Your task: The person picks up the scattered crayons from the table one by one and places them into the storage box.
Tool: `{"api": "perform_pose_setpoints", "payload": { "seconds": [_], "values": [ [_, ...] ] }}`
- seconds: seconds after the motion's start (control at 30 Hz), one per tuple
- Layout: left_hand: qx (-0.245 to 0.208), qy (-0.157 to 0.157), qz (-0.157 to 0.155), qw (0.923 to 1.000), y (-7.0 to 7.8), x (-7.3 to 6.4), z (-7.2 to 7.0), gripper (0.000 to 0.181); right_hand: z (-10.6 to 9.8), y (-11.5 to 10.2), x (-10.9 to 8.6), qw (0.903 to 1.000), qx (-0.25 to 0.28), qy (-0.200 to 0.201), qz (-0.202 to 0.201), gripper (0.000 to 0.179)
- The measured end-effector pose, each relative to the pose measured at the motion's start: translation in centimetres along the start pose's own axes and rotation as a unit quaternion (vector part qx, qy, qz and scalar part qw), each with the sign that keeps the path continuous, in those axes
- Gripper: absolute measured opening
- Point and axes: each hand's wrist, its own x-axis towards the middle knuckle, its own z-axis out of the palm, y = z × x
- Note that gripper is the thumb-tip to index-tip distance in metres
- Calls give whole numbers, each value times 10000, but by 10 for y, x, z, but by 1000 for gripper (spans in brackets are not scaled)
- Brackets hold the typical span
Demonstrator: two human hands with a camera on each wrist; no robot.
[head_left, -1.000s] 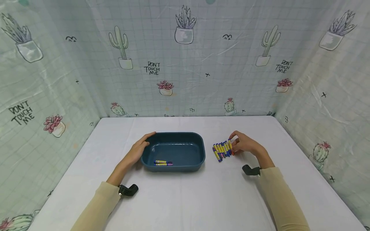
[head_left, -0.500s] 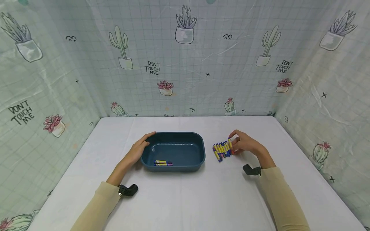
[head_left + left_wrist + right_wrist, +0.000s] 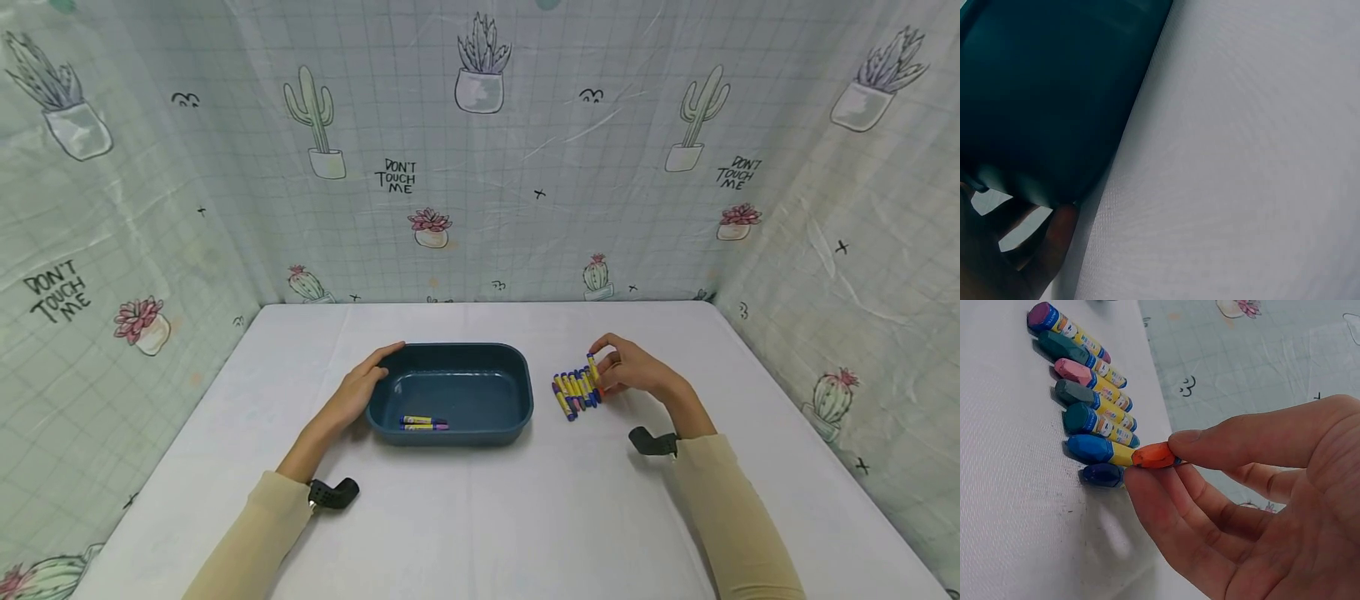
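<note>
Orange crayon is pinched btwn thumb & fingers of R hand, right of centre in head view, its long axis tilted steeply, orange tip toward lower frame; tray lies to its left, past the row of crayons, nearest R hand. Contact w/ row can't be told. Tray's left end is gripped by L hand. Two crayons are seen at tray's lower left. Crayons: stubby, waxy-looking, yellow-blue wrappers; tray: smooth, dark blue, round-cornered, prob. plastic; cloth: white, finely textured.
</note>
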Motion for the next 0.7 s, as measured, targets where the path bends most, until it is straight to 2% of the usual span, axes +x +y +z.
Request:
{"api": "perform_pose_setpoints", "payload": {
  "seconds": [0.2, 0.7],
  "values": [
    [-12, 10, 54, 10000, 0, -1, 0, 53, 1, -3, 1, 9999, 72, -29, -145, 59],
    [-65, 46, 5, 10000, -1, 1, 0, 54, 6, -20, 0, 9985, -120, -92, -526, 56]
  ]
}}
